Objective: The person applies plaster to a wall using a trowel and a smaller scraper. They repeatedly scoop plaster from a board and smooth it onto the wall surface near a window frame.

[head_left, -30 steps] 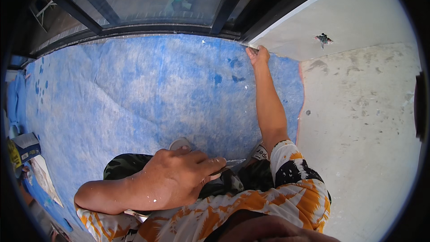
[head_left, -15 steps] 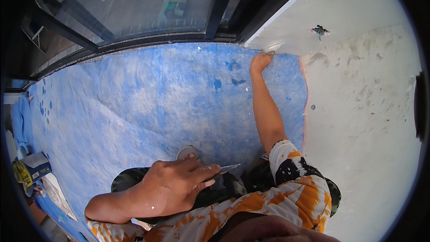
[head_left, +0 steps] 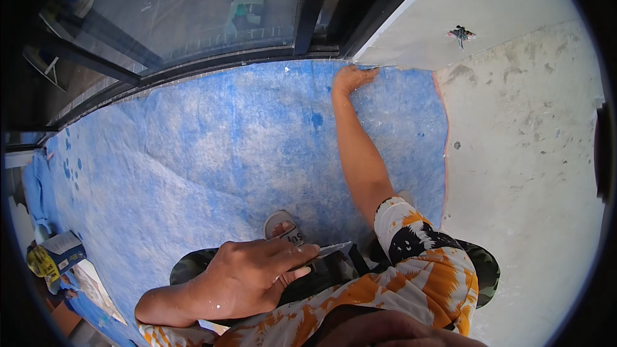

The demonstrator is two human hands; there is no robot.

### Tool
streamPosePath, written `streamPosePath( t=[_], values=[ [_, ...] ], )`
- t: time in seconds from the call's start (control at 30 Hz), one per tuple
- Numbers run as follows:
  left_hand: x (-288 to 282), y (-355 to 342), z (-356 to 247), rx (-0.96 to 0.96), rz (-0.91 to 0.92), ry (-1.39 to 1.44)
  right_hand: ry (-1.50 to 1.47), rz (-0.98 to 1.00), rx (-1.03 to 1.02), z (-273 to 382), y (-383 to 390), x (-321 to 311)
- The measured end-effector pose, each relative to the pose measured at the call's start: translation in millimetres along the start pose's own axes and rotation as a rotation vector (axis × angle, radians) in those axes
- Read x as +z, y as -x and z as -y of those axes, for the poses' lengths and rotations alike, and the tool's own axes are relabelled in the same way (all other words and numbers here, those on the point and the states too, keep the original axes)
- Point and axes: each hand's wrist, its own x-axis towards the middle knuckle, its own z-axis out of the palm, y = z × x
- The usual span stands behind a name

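Observation:
My left hand (head_left: pixel 247 279) is closed around a putty knife held low over my lap. The knife's thin blade (head_left: pixel 335 248) sticks out to the right past my fingers, with whitish filler on it. My right arm stretches far forward. At its end my right hand (head_left: pixel 352 80) grips a second putty knife at the foot of the white wall (head_left: pixel 418 42), close to the dark door frame (head_left: pixel 321 48). That knife is mostly hidden by my fingers and the wall's lower edge.
A blue, stained fleece sheet (head_left: pixel 212 148) covers the floor. An opening with wires (head_left: pixel 461 36) sits in the white wall. To the right is a grey smudged wall (head_left: pixel 514 135). Glass panels (head_left: pixel 193 13) stand ahead. A box (head_left: pixel 63 250) and yellow package (head_left: pixel 42 262) lie at left.
My right hand has slid left along the wall's foot toward the door frame, and its knife blade shows less. My left hand with its knife has shifted slightly right.

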Motion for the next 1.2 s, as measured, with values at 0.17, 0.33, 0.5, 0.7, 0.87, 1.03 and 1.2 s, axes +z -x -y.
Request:
streamPosePath(
  t=[0.17,0.33,0.5,0.7,0.87,1.03,1.2],
  values=[
    [-2.0,-1.5,1.7,-0.054,0.067,-0.028,0.026,0.142,-0.085,10.7,38.8,23.3],
    [-4.1,4.1,2.8,-0.008,-0.015,-0.011,-0.166,0.025,-0.035,-28.6,1.7,-27.0],
    [-3.0,8.8,0.8,-0.081,0.044,0.001,0.032,0.038,-0.151,-33.0,-57.1,-25.8],
    [-2.0,-1.7,-3.7,-0.109,0.015,0.033,-0.01,0.252,-0.239,-31.0,25.3,-9.7],
    [-2.4,1.5,-15.7,-0.315,0.036,0.055,-0.231,-0.01,0.053,-41.9,-46.7,-43.8],
    [6.0,3.1,-20.5,-0.28,0.036,0.059,-0.097,0.052,0.014,-13.8,-71.6,-27.3],
    [10.1,-5.4,-10.0,-0.351,-0.251,0.29,0.094,0.232,-0.232,40.9,29.4,-18.1]
  ],
)
